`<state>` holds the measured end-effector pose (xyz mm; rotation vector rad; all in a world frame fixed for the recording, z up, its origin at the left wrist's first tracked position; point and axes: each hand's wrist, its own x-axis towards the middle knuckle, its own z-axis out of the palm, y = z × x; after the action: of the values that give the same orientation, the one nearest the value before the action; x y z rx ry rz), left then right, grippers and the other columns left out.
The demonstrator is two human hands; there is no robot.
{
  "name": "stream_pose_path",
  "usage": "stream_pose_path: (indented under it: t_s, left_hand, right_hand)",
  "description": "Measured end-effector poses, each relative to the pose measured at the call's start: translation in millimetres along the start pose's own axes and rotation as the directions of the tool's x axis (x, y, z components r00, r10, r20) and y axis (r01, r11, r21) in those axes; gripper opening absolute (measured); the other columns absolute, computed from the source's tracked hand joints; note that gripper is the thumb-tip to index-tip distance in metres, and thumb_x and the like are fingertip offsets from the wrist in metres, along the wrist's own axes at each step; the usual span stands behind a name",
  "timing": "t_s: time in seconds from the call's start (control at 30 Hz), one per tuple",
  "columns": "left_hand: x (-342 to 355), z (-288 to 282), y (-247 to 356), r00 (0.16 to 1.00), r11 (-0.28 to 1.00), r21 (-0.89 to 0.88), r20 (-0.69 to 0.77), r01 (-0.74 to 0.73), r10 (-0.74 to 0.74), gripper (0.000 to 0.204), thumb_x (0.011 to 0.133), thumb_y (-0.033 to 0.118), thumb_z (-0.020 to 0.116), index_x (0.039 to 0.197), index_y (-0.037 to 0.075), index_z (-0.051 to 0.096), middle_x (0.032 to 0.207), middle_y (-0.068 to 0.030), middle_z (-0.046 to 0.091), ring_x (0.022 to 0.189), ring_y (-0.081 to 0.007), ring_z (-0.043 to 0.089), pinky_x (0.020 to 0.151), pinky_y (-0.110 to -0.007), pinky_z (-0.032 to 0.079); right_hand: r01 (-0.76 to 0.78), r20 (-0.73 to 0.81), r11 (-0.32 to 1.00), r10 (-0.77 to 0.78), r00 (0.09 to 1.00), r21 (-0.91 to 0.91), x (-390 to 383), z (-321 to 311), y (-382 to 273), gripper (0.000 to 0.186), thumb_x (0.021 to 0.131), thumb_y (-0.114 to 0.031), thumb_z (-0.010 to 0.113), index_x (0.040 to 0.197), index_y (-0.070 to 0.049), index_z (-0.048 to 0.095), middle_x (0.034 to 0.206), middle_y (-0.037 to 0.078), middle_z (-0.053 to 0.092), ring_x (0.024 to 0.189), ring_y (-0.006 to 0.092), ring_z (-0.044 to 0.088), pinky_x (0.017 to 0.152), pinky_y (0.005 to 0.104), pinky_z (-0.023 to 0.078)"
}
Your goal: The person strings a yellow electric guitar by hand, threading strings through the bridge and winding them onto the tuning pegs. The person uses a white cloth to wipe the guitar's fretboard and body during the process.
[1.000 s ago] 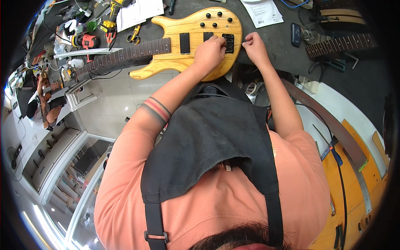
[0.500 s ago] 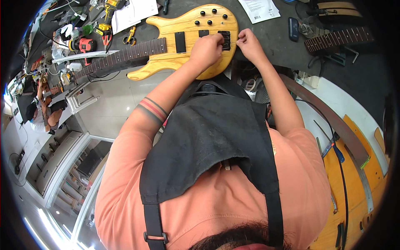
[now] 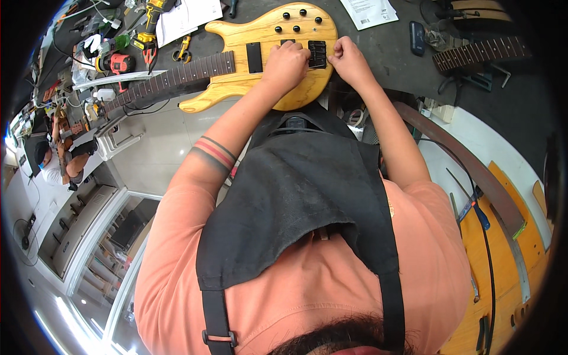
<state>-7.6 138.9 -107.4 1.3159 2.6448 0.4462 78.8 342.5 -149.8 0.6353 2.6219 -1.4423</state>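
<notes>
An electric bass guitar [image 3: 248, 36] with a pale wood body lies on the dark workbench, its neck [image 3: 183, 76] toward the left. Its black bridge [image 3: 318, 52] sits near the body's right end, with several black knobs [image 3: 286, 16] beyond it. My left hand [image 3: 285, 64] rests over the body just left of the bridge, fingers bent together at its edge and partly covering a black pickup. At the body's right end, my right hand [image 3: 350, 59] is closed in a pinch beside the bridge. Whatever either set of fingertips holds is too small to make out.
A yellow drill [image 3: 152, 18], red power tool [image 3: 118, 63] and yellow-handled scissors [image 3: 184, 50] lie at left. Papers [image 3: 370, 12] and a dark blue case [image 3: 417, 39] are at far right, near another fretted neck [image 3: 480, 53]. Another person [image 3: 56, 160] sits at far left.
My left hand has shifted slightly left, off the bridge, which now shows more fully. My right hand has moved slightly left and stays pinched at the body's end.
</notes>
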Motion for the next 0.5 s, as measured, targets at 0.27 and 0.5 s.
stream_pose_path:
  t_s: [0.27, 0.5]
  left_hand:
    - [4.0, -4.4, -4.9, 0.982, 0.983, 0.06, 0.084, -0.175, 0.17, 0.007, 0.086, 0.019, 0.073, 0.085, 0.013, 0.075, 0.09, -0.0015, 0.074, 0.096, -0.0238, 0.07, 0.08, -0.044, 0.049]
    - [-1.9, -22.8, -5.5, 0.991, 0.995, -0.016, 0.091, -0.096, 0.097, 0.009, 0.086, 0.02, 0.071, 0.082, 0.013, 0.074, 0.085, -0.0006, 0.073, 0.094, -0.0228, 0.069, 0.083, -0.044, 0.046]
  right_hand:
    - [-0.048, 0.157, 0.997, 0.057, 0.986, -0.062, 8.2, -17.7, 3.8, 0.029, 0.09, -0.019, 0.084, 0.101, -0.001, 0.063, 0.1, 0.014, 0.071, 0.094, 0.0312, 0.07, 0.087, 0.0425, 0.057]
    - [-0.06, 0.148, 0.998, 0.056, 0.987, 0.024, -7.7, -22.5, 19.6, 0.025, 0.097, -0.023, 0.078, 0.105, -0.002, 0.067, 0.096, 0.013, 0.072, 0.091, 0.0281, 0.07, 0.085, 0.0416, 0.057]
